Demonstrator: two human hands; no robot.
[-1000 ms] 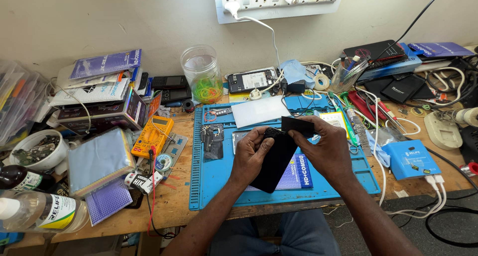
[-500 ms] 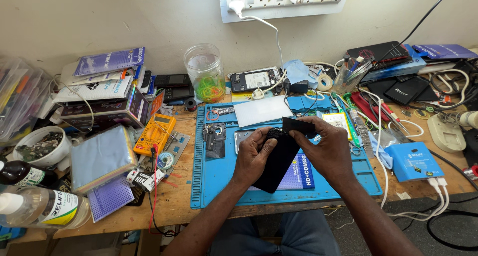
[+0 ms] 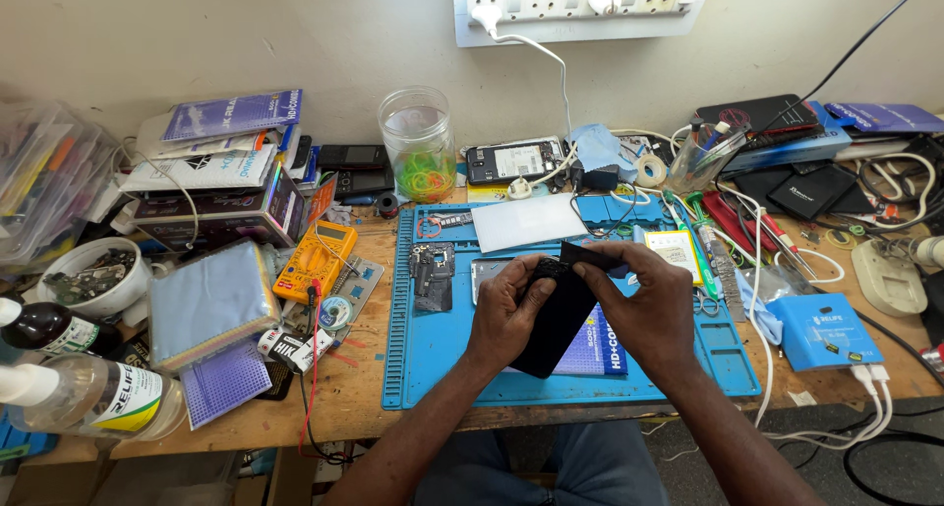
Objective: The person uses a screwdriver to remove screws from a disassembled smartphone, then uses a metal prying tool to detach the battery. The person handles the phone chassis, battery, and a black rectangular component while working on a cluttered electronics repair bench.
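Presently held: a black phone (image 3: 556,314) is gripped in both hands above the blue work mat (image 3: 433,368), tilted, its lower corner close over the mat.
Left hand: the left hand (image 3: 506,314) is wrapped round the phone's left edge, fingers closed on it near the top corner.
Right hand: the right hand (image 3: 639,304) is closed over the phone's upper right, and a thin black strip (image 3: 590,255) is pinched between thumb and forefinger at the top edge.
Step in hand: by judgement, the thin piece is being peeled or lifted from the phone's top end; whether it is a cover or a cable cannot be told.
Doing it well: the body should be steadied by the left hand while the strip is drawn slowly and evenly along the edge, so that nothing is creased or torn; the work is best kept low over the mat, so a dropped part is caught.
On the mat: a white sheet (image 3: 529,221) and a small dark circuit part (image 3: 433,275) lie beyond the hands.
Further out: a yellow meter (image 3: 315,260) lies left of the mat, a clear jar (image 3: 418,142) stands behind it, and a blue box (image 3: 821,329) sits at the right on the bench (image 3: 324,398).
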